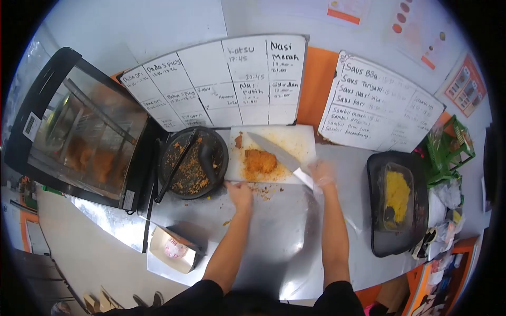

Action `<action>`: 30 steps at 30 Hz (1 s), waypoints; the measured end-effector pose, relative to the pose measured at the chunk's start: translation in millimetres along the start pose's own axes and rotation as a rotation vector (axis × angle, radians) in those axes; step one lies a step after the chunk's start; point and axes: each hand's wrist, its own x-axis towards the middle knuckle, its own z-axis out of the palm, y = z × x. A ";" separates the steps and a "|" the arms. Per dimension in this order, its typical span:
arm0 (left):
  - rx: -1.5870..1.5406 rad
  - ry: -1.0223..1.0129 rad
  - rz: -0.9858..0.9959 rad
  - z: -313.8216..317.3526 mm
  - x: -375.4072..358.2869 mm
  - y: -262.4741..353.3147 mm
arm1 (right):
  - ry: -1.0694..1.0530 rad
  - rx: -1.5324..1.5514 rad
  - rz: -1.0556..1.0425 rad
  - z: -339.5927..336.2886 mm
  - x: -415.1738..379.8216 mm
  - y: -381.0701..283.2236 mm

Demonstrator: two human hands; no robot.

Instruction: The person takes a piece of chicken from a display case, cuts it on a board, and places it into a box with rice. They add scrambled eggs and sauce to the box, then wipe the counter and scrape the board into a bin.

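Observation:
A large knife [282,156] with a white handle lies slantwise across a white cutting board [302,138], blade pointing to the far left. Beside the blade sits a crisp breaded cutlet [260,161], with crumbs around it. My right hand [322,174], in a clear plastic glove, is at the knife's handle; blur hides whether its fingers grip it. At the board's near left corner, my left hand [241,194] has its fingers curled in, and what they hold, if anything, is hidden. Just left of that hand stands a dark round mortar [176,163] with orange crumbs, a pestle [207,163] and black tongs [179,166].
A glass-fronted warming cabinet [89,137] stands left, near an open paper box [171,250]. On the right, a black tray [373,210] holds a clear container of yellow food [397,195]. Handwritten whiteboards [216,84] lean at the back. Green baskets [448,147] are far right.

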 end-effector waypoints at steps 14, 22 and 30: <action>-0.361 -0.227 -0.221 -37.5 2.5 20.3 | 0.029 -0.061 0.069 28.1 28.3 14.2; -0.152 -0.153 -0.053 -55.8 -4.1 -31.1 | 0.022 -0.003 0.162 15.4 -28.8 5.7; -0.129 -0.216 -0.040 -82.7 -3.5 -34.9 | -0.284 -0.065 0.115 -1.6 -74.6 3.2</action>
